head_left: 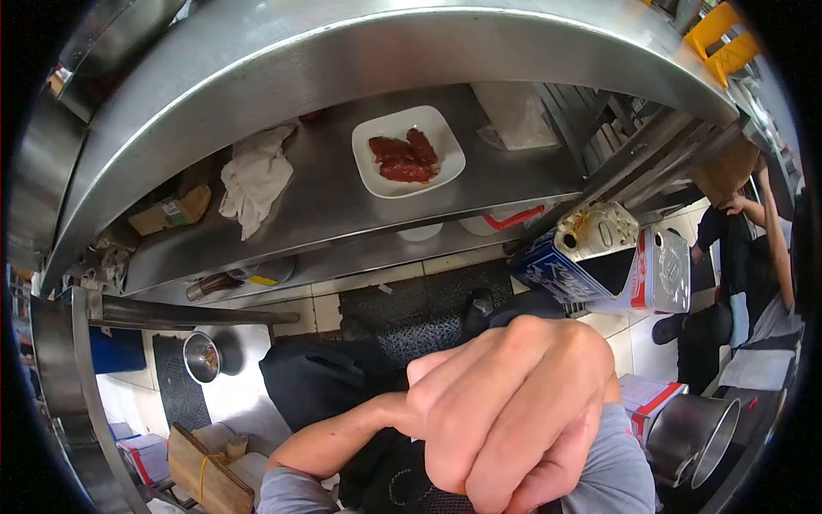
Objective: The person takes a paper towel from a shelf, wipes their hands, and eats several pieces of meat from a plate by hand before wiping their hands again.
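Very close to the camera, my right hand (522, 403) is curled into a fist, knuckles up and fingers bent toward me. Whatever it may hold is hidden. My left hand (409, 413) comes in from the left; its wrist shows, but its fingers are lost behind the right fist. Beyond both hands, on a steel shelf (325, 180), sits a white square dish (364, 171) with several dark red, glossy pieces of what looks like meat (404, 160). Neither hand touches the dish.
A crumpled white cloth (257, 176) and a small box (167, 214) lie on the shelf's left. Metal tins (591, 248) stand at right, near a steel pot (689, 441) and another person (753, 257). A metal bowl (202, 357) is low at left.
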The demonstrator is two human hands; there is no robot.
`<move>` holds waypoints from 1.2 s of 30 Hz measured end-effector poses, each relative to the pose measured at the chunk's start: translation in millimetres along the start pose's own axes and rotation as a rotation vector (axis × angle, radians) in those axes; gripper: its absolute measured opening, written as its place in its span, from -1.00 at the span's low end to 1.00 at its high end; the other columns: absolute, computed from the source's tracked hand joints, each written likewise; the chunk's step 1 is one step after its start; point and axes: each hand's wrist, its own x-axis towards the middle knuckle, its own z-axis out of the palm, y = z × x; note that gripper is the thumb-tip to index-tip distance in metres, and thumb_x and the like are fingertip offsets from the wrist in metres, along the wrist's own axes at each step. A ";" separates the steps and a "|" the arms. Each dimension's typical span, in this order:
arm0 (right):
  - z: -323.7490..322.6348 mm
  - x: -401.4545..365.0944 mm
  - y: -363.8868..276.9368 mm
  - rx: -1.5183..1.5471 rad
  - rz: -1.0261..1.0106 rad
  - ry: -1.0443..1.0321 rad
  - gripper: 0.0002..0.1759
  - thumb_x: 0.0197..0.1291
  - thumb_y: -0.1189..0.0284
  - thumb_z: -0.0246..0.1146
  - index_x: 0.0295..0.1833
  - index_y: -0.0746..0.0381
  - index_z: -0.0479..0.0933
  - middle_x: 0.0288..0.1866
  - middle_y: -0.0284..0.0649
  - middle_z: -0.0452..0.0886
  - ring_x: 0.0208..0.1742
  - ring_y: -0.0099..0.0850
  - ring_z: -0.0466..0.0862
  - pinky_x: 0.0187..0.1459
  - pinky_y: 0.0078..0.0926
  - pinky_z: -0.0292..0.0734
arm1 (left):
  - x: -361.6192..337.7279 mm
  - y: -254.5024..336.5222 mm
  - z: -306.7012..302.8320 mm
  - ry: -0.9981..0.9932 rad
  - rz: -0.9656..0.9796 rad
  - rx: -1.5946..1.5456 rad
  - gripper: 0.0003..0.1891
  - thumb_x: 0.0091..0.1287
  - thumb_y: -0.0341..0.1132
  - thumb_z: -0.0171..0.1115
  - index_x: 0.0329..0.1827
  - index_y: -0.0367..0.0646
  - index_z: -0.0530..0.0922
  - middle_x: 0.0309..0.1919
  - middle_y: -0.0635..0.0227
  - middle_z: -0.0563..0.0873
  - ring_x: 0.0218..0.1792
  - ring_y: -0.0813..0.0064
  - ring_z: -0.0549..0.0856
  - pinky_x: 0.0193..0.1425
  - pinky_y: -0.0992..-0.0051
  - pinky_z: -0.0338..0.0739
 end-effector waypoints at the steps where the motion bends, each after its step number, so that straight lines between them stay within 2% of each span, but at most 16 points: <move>1: 1.2 0.4 -0.4 0.003 -0.001 0.001 -0.84 0.16 0.47 0.51 -0.26 0.35 0.73 -0.29 -0.11 0.69 -0.39 -0.30 0.62 -0.40 -0.39 0.38 | -3.7 6.9 1.2 0.014 0.024 -0.005 -0.90 0.31 -0.39 0.19 -0.20 -0.20 0.61 -0.42 0.34 0.65 -0.41 0.45 0.64 -0.37 0.45 0.55; 4: -2.9 8.9 -11.3 -0.061 0.001 0.030 -0.84 0.16 0.45 0.51 -0.31 0.34 0.73 -0.30 -0.11 0.69 -0.43 -0.31 0.60 -0.40 -0.39 0.37 | -11.1 22.6 -0.3 0.062 0.100 -0.019 -0.88 0.34 -0.38 0.19 -0.15 -0.21 0.61 -0.37 0.35 0.65 -0.37 0.47 0.63 -0.33 0.46 0.55; 6: -14.4 19.0 -28.6 -0.169 0.217 -0.178 -0.90 0.16 0.61 0.39 -0.20 0.34 0.66 -0.18 -0.11 0.60 -0.25 -0.19 0.63 -0.20 -0.33 0.50 | -16.9 36.8 -0.7 0.092 0.148 -0.016 -0.86 0.36 -0.37 0.18 -0.12 -0.21 0.60 -0.35 0.35 0.65 -0.34 0.48 0.63 -0.31 0.47 0.55; 15: -14.6 18.7 -27.1 -0.137 0.208 -0.118 -0.91 0.16 0.61 0.41 -0.20 0.35 0.68 -0.25 -0.13 0.61 -0.30 -0.21 0.62 -0.24 -0.32 0.47 | -27.4 71.0 2.5 0.174 0.269 -0.007 -0.80 0.44 -0.33 0.16 0.02 -0.24 0.59 -0.22 0.36 0.64 -0.23 0.52 0.61 -0.19 0.50 0.56; 25: -13.4 14.4 -23.6 -0.157 0.212 -0.179 -0.92 0.18 0.60 0.41 -0.21 0.36 0.69 -0.24 -0.13 0.63 -0.32 -0.21 0.61 -0.23 -0.33 0.47 | -33.2 76.8 -3.0 0.140 0.256 -0.083 -0.72 0.54 -0.29 0.14 0.17 -0.27 0.57 -0.07 0.37 0.63 -0.10 0.56 0.59 -0.05 0.52 0.57; 26: -5.1 7.3 -13.4 -0.130 0.103 -0.105 -0.89 0.16 0.52 0.47 -0.29 0.34 0.71 -0.27 -0.13 0.65 -0.39 -0.26 0.59 -0.33 -0.36 0.41 | -33.7 82.4 -22.7 0.137 0.258 -0.082 -0.72 0.54 -0.29 0.14 0.17 -0.27 0.57 -0.07 0.37 0.63 -0.10 0.56 0.59 -0.05 0.52 0.57; 27: -0.3 2.9 -8.5 -0.103 -0.007 -0.028 -0.82 0.14 0.44 0.52 -0.38 0.33 0.72 -0.30 -0.12 0.68 -0.46 -0.32 0.57 -0.43 -0.40 0.34 | -33.0 87.8 -47.5 -0.185 0.184 -0.331 -0.72 0.53 -0.34 0.11 0.18 -0.28 0.57 -0.04 0.31 0.66 -0.05 0.51 0.62 0.00 0.48 0.58; 28: -5.7 8.6 -10.5 -0.103 -0.007 -0.025 -0.82 0.14 0.44 0.52 -0.38 0.33 0.72 -0.30 -0.12 0.68 -0.46 -0.32 0.57 -0.43 -0.40 0.34 | -32.6 89.9 -59.3 -0.507 0.101 -0.576 -0.72 0.51 -0.39 0.08 0.20 -0.29 0.56 -0.01 0.24 0.68 -0.01 0.45 0.65 0.05 0.44 0.58; 29: -16.4 19.7 -14.1 -0.130 -0.026 -0.146 -0.83 0.14 0.46 0.52 -0.33 0.36 0.72 -0.28 -0.07 0.70 -0.42 -0.30 0.61 -0.40 -0.41 0.40 | -29.0 83.2 -41.6 -0.507 0.101 -0.579 -0.72 0.51 -0.39 0.08 0.20 -0.29 0.56 -0.01 0.24 0.68 -0.01 0.45 0.65 0.05 0.44 0.58; 30: -23.0 25.4 -17.4 -0.157 -0.045 -0.270 -0.82 0.13 0.48 0.52 -0.28 0.38 0.71 -0.26 -0.02 0.72 -0.39 -0.29 0.66 -0.38 -0.41 0.46 | -21.9 72.2 -10.0 -0.089 0.264 -0.172 -0.70 0.47 -0.45 0.06 0.20 -0.31 0.55 0.03 0.14 0.69 0.05 0.33 0.67 0.10 0.36 0.57; 31: -22.4 20.2 -20.5 -0.195 0.041 -0.181 -0.82 0.14 0.44 0.52 -0.30 0.36 0.74 -0.29 -0.08 0.72 -0.43 -0.32 0.61 -0.40 -0.40 0.37 | -19.0 68.2 7.7 0.331 0.408 0.243 -0.68 0.42 -0.51 0.04 0.21 -0.33 0.54 0.06 0.04 0.70 0.10 0.21 0.69 0.16 0.28 0.56; 32: -21.8 14.1 -23.5 -0.231 0.128 -0.094 -0.81 0.14 0.40 0.51 -0.31 0.34 0.77 -0.31 -0.14 0.72 -0.47 -0.36 0.56 -0.41 -0.39 0.28 | -22.8 76.6 7.3 0.336 0.408 0.245 -0.68 0.42 -0.51 0.04 0.21 -0.33 0.54 0.06 0.04 0.70 0.10 0.21 0.69 0.16 0.28 0.56; 33: -22.5 11.8 -25.5 -0.282 0.190 0.064 -0.80 0.03 0.37 0.56 -0.31 0.29 0.81 -0.36 -0.17 0.75 -0.46 -0.38 0.59 -0.41 -0.39 0.30 | -29.5 90.9 4.5 0.333 0.381 0.233 -0.64 0.38 -0.55 0.06 0.23 -0.34 0.52 0.08 0.00 0.68 0.13 0.10 0.66 0.19 0.24 0.54; 34: -35.4 11.8 -29.7 -0.414 0.272 0.075 -0.82 -0.01 0.39 0.57 -0.32 0.27 0.81 -0.38 -0.19 0.75 -0.44 -0.38 0.63 -0.41 -0.39 0.35 | -36.1 104.3 2.1 0.331 0.354 0.219 -0.61 0.34 -0.58 0.07 0.25 -0.34 0.50 0.09 -0.04 0.66 0.15 -0.01 0.64 0.21 0.21 0.53; 35: -43.5 8.2 -23.7 -0.511 0.265 0.175 -0.84 0.00 0.43 0.57 -0.34 0.27 0.78 -0.39 -0.19 0.74 -0.43 -0.40 0.64 -0.39 -0.42 0.39 | -39.0 110.6 0.7 0.327 0.328 0.206 -0.57 0.30 -0.61 0.09 0.26 -0.34 0.48 0.11 -0.09 0.65 0.17 -0.12 0.62 0.24 0.17 0.51; 36: -63.4 8.8 -28.5 -0.568 0.317 0.095 -0.84 0.07 0.61 0.51 -0.18 0.29 0.78 -0.24 -0.15 0.73 -0.21 -0.38 0.71 -0.16 -0.50 0.60 | -36.4 108.3 3.1 0.379 0.372 0.208 -0.60 0.30 -0.62 0.10 0.22 -0.34 0.50 0.07 -0.07 0.65 0.15 -0.11 0.61 0.22 0.17 0.51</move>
